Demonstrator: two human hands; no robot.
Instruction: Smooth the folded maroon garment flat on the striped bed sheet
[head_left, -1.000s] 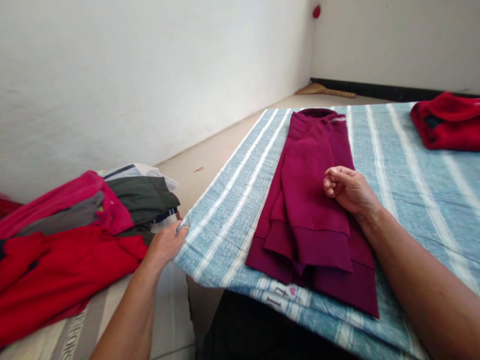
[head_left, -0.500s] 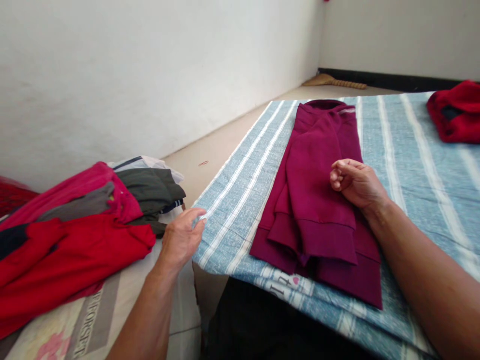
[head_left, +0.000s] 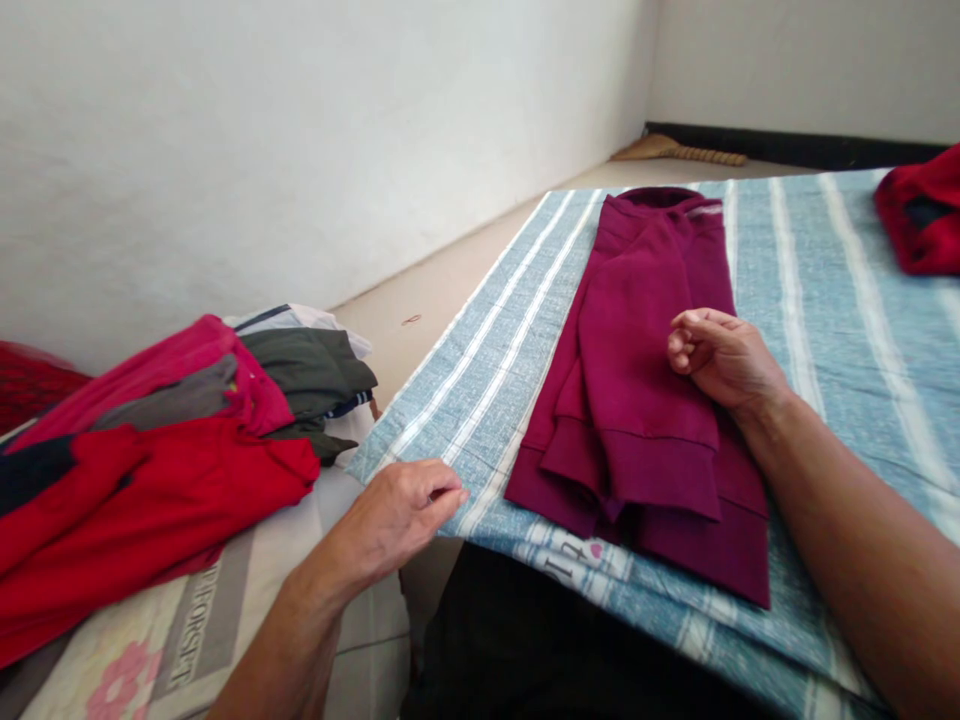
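Bringing the left hand (head_left: 405, 510) in from the corner of the striped cloth (head_left: 472, 370) toward the purple sweater (head_left: 637, 360), curling it apparently around nothing. Keeping the right hand (head_left: 724, 360) bunched over the sweater, gripping nothing visible. Leaving the sweater lying lengthwise on the cloth, seemingly turning attention from cloth to sweater.

Right of centre: sweatshirt (head_left: 637, 330) lengthwise on the surface (head_left: 499, 340), neck end farthest back. Upper right edge: second garment (head_left: 928, 215), same surface. Right hand (head_left: 726, 362): over the sweatshirt's right side. Left hand (head_left: 409, 508): at the surface's near left corner. Left of frame: heaped clothes (head_left: 217, 470). Upper right, behind the surface: broom-like object (head_left: 709, 155) on the floor (head_left: 439, 285).
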